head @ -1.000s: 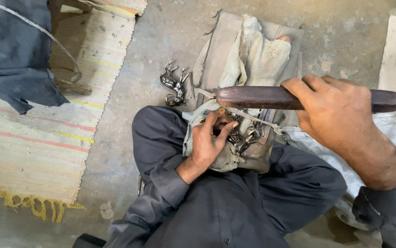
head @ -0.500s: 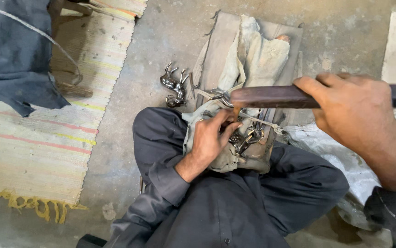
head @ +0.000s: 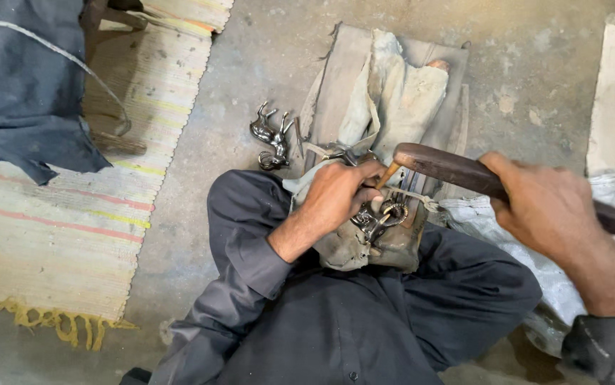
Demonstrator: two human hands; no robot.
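My left hand (head: 339, 194) pinches a thin punch-like tool (head: 387, 175) and steadies a small metal ornament (head: 382, 216) on a dirty cloth-covered block (head: 364, 246) resting on my lap. My right hand (head: 546, 210) grips a dark wooden mallet (head: 457, 171) by its long handle. The mallet's rounded head sits right at the top of the thin tool. Part of the ornament is hidden under my left fingers.
Small shiny metal figures (head: 272, 135) lie on the concrete floor (head: 250, 57) just left of a worn wooden board with rags (head: 393, 93). A striped woven mat (head: 72, 214) and a dark cloth (head: 22, 85) lie to the left. White cloth (head: 571, 285) bunches at the right.
My right hand has swung the mallet from a level position above the work down onto the thin tool. My left hand has stayed on the workpiece.
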